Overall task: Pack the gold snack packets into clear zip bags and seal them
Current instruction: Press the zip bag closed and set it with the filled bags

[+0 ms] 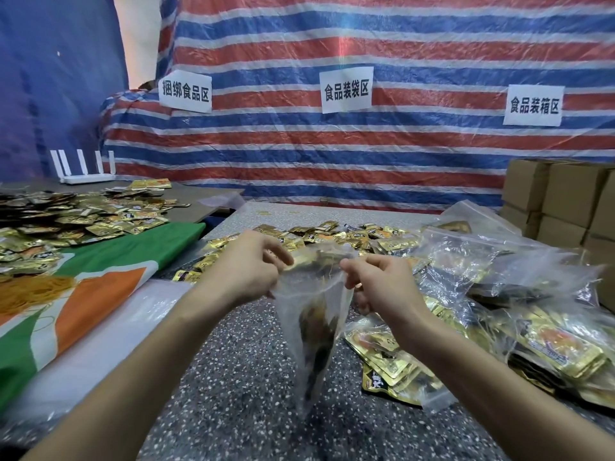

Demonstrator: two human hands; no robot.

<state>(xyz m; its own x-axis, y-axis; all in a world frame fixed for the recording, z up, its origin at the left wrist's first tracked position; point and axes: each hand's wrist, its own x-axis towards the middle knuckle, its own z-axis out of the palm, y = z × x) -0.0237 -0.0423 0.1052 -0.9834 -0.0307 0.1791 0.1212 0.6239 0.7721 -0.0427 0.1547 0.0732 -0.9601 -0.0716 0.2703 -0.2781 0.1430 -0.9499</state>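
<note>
Clear plastic of a zip bag (290,294), already loaded with gold snack packets (316,326), is being held up over the speckled surface (239,377). Its mouth is being pinched at either end by the left hand (248,271) and the right hand (377,282). Sealing is judged to be the step in hand; next, the zip strip is to be pressed shut along its whole width. Filled bags (519,331) are lying just to the right, and loose packets (332,232) are waiting beyond.

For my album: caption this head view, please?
Packing snacks: left hand and right hand pinch the mouth of a clear zip bag, gold packets inside.
</note>
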